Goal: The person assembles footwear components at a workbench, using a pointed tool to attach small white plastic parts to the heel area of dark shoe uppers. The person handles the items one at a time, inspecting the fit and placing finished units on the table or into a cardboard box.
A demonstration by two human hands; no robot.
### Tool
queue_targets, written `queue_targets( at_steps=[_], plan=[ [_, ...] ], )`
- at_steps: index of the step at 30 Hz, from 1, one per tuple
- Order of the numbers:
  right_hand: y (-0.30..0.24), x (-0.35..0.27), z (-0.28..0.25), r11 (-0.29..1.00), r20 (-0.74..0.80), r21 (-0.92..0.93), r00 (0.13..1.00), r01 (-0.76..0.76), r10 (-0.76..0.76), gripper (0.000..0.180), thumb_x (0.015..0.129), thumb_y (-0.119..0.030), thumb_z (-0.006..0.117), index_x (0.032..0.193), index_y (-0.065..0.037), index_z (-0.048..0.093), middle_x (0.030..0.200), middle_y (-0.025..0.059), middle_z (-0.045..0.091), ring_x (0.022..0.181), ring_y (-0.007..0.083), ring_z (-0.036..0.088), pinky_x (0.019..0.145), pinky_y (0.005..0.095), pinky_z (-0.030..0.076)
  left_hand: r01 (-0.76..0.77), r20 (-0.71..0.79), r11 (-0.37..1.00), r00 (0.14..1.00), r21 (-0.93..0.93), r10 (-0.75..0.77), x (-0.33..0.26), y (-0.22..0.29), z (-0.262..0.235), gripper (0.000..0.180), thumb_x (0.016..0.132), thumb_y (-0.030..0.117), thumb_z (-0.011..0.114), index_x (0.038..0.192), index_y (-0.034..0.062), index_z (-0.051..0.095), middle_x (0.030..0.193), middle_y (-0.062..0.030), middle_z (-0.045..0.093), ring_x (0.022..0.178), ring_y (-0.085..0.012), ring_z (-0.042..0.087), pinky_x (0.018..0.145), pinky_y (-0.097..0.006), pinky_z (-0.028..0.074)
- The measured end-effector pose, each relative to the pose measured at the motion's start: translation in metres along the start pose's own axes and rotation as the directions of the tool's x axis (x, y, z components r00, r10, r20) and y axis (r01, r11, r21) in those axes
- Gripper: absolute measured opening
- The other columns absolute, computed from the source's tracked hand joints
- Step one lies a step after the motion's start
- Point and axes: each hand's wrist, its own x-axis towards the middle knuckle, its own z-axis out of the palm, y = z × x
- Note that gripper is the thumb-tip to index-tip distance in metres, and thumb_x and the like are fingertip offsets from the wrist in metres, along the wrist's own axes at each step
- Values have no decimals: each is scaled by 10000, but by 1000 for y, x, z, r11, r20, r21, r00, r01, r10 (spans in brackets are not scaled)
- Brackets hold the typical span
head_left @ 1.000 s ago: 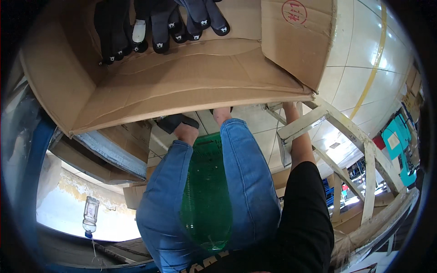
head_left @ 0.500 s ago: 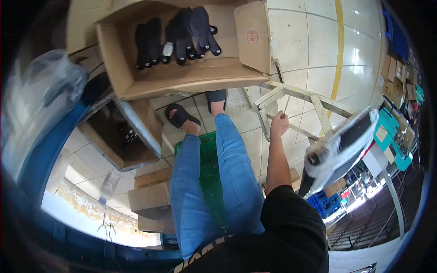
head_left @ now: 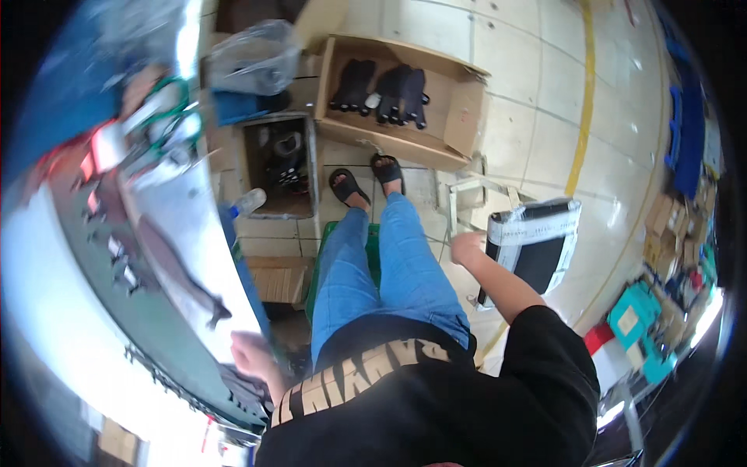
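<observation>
My left hand [head_left: 253, 356] is at the near edge of the workbench [head_left: 196, 204] on the left. It is smeared by motion, so its fingers are unclear. Close to it, a long dark knitted piece [head_left: 177, 261], probably a glove, lies on the bench's white top. My right hand [head_left: 468, 249] is low on the right with curled fingers, beside a black padded seat [head_left: 533, 261] wrapped in white tape. Whatever it may hold is hidden. Ahead on the floor side, an open cardboard box [head_left: 397, 138] contains several dark gloves [head_left: 401, 92].
A second box [head_left: 313, 175] with dark items stands left of my feet, near a clear bottle [head_left: 249, 202] and a plastic bag [head_left: 255, 58]. The seat's metal frame [head_left: 453, 210] is at right. Folded cardboard [head_left: 272, 282] and a green crate [head_left: 375, 253] are below.
My view has swung left, bringing the workbench and my left hand into sight. My right hand, earlier pinching a thin stick-like thing, has drawn nearer my body beside the seat.
</observation>
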Motion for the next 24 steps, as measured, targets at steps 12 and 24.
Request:
queue_targets(
  at_steps=[12, 24],
  plan=[
    [42, -22, 43, 789, -37, -594, 974, 158, -223, 306, 805, -299, 617, 1073, -189, 714, 1131, 22, 675, 1112, 202, 584, 963, 411, 323, -99, 131, 995, 986, -16, 100, -7, 1, -19, 341, 930, 214, 610, 694, -30, 628, 563, -23, 557, 537, -83, 491, 525, -262, 410],
    [-28, -38, -10, 858, -133, -481, 952, 180, -274, 253, 799, -276, 619, 1013, -185, 717, 1117, 12, 674, 1098, 177, 583, 921, 376, 344, 434, 516, 833, 828, -344, -218, 11, 41, -41, 380, 905, 278, 659, 639, 12, 603, 543, -27, 553, 421, -64, 478, 397, -198, 383]
  ],
)
